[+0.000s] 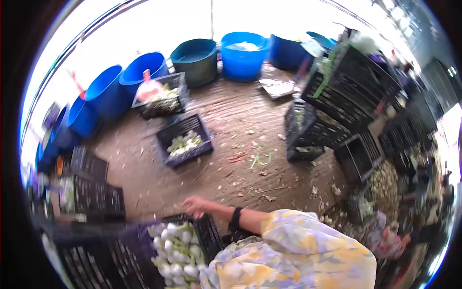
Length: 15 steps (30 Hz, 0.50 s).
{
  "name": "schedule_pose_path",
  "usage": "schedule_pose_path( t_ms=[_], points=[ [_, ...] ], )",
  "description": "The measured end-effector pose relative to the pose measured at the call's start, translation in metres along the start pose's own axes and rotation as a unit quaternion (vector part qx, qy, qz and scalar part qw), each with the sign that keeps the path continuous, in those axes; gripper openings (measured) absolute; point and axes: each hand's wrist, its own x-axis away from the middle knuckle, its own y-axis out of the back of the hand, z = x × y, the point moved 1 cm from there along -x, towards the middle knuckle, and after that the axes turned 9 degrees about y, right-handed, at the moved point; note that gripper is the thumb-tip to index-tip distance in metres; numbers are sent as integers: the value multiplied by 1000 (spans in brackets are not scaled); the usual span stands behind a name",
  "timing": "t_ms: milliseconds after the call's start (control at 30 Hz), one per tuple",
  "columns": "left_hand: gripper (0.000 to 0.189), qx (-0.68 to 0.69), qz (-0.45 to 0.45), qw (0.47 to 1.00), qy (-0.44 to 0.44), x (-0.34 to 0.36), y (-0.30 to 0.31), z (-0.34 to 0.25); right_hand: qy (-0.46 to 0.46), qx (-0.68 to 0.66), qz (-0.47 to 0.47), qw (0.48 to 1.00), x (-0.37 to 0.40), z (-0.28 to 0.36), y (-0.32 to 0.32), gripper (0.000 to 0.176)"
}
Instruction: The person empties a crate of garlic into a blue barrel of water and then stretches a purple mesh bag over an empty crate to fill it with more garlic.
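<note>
My right hand (195, 206) reaches left across my body, a black band round the wrist. Its fingers look spread, slightly blurred, with nothing visible in them. It hovers at the far rim of a black plastic crate (208, 236). White bulbs with pale green stems (178, 248) fill that crate beside me. My patterned sleeve (298, 231) covers the upper arm. My left hand is out of sight.
Ahead, a dark crate (185, 156) holds more pale bulbs. Another crate (166, 105) contains a pink bag. Blue tubs (243, 67) line the back. Stacked black crates (332, 111) lean at right. Scraps and red and green strips (260, 160) litter the floor. A person (387, 241) is at lower right.
</note>
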Motion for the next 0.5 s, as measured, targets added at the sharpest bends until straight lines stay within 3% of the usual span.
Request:
schedule_pose_path(
  t_ms=[33, 100, 133, 167, 233, 267, 333, 367, 400, 433, 467, 500],
  points=[
    [18, 14, 17, 1000, -17, 0, 9, 12, -2, 6, -15, 1000, 5, -6, 20, 50],
    [20, 55, 17, 998, -18, 34, 18, 17, -15, -39, -28, 999, 43, -21, 27, 43],
    [18, 124, 17, 992, -29, 37, 24, -19, 62, -57, -4, 996, 60, -19, 38, 42],
    [23, 194, 13, 978, -78, 35, 17, -18, 39, 65, -57, 995, 78, 3, 19, 41],
    [61, 308, 3, 942, -134, 46, 10, -14, 16, 108, -32, 994, 85, -8, -36, 41],
    [63, 317, 50, 931, -175, 45, 7, -29, 30, 165, -48, 985, 97, -1, -58, 38],
    [63, 270, 4, 951, -150, 84, 13, -14, 8, 180, 47, 983, 106, -2, -95, 34],
    [62, 212, 22, 948, -234, 58, -7, -67, 41, 159, 53, 985, 109, 6, -76, 31],
    [61, 245, -4, 941, -234, 50, -27, -89, -13, 27, 46, 999, 91, -23, -27, 27],
    [60, 221, -71, 932, -278, 51, -32, -115, 67, 148, 57, 985, 98, 3, -4, 24],
    [56, 180, -117, 937, -276, 53, -40, -115, 64, 193, -3, 979, 109, 21, 16, 24],
    [49, 271, -165, 924, -214, 31, -69, -89, 15, 216, -39, 975, 114, 44, 46, 25]
  ],
)
